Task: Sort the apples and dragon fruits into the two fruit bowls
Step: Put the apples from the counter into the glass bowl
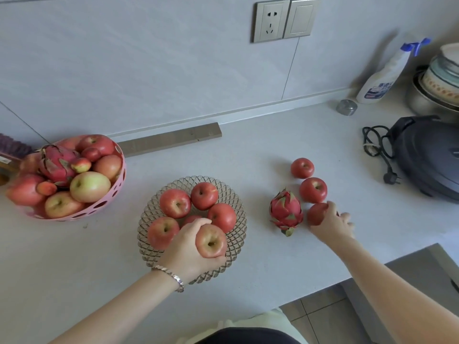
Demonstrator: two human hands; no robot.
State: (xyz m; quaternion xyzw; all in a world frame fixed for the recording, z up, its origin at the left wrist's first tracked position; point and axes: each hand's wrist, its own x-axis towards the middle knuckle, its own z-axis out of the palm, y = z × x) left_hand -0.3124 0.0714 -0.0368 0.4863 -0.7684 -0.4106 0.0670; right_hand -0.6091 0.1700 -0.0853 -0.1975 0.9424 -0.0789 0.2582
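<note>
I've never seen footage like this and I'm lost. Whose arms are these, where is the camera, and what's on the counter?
There is no machine here: the one picture comes from a camera on a person's head, looking down at their own arms. The left hand holds an apple over the wire bowl, which already contains apples. The right hand closes its grip on another apple lying on the counter, beside a dragon fruit and two more loose apples. At far left, a pink bowl holds mixed fruit.
</note>
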